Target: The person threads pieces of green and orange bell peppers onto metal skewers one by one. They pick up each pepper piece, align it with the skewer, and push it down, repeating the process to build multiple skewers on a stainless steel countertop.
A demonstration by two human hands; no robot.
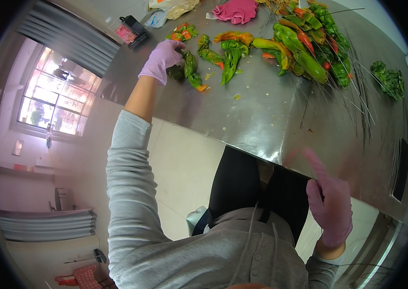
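Observation:
My left hand (164,59), in a pink glove, reaches out over the metal table at the left. Its fingers bend down beside a wrinkled green pepper (190,67); whether they grip anything is hidden. A darker green piece (176,72) lies under the wrist side. Just beyond the fingertips sits a small heap of green and orange pepper pieces (184,32). My right hand (330,206), gloved too, hovers at the table's near edge. Its index finger points forward, the thumb stands apart, and nothing shows in it.
On the steel table (204,115) lie more peppers (231,59) and a large pepper pile (308,43). Thin wire-like sticks (363,94) spread near a leafy green clump (388,79). Behind are a pink cloth (235,11), plastic bags (175,11) and a black device (133,29).

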